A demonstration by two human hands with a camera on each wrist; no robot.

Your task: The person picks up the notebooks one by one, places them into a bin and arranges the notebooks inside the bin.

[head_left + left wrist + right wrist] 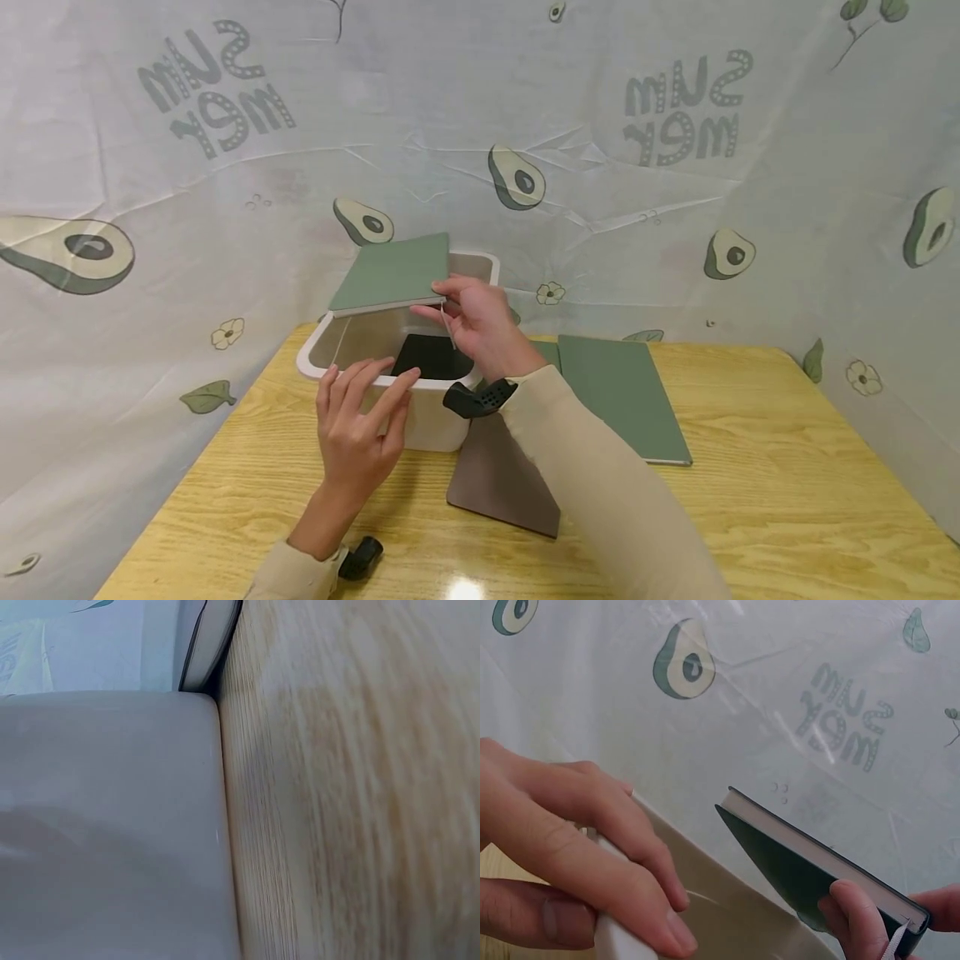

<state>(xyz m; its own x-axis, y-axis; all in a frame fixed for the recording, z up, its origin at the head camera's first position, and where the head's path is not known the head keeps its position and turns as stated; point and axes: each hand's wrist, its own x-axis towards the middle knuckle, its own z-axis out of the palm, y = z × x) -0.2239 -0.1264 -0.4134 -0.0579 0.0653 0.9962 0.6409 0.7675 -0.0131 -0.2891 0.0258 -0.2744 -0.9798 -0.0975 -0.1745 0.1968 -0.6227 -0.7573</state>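
Note:
My right hand [483, 325] pinches a green hardcover notebook [397, 271] by its near right corner, thumb on one cover and fingers on the other. The notebook is tilted above a white plastic bin [438, 417]. A pale ribbon bookmark [895, 941] hangs from its page edge beside my fingers. My left hand [360, 421] holds the bin's near rim, fingers over the edge and thumb outside. Within the bin lies a black flat item [431, 357], partly hidden by the rim. The left wrist view shows the bin's outer wall [112, 825] close up.
Right of the bin, another green notebook [622, 392] lies on the wooden table [780, 467]. A brown flat cover [506, 479] lies before it, partly under my right forearm. More green shows behind that sleeve. A patterned cloth [450, 100] hangs behind the table.

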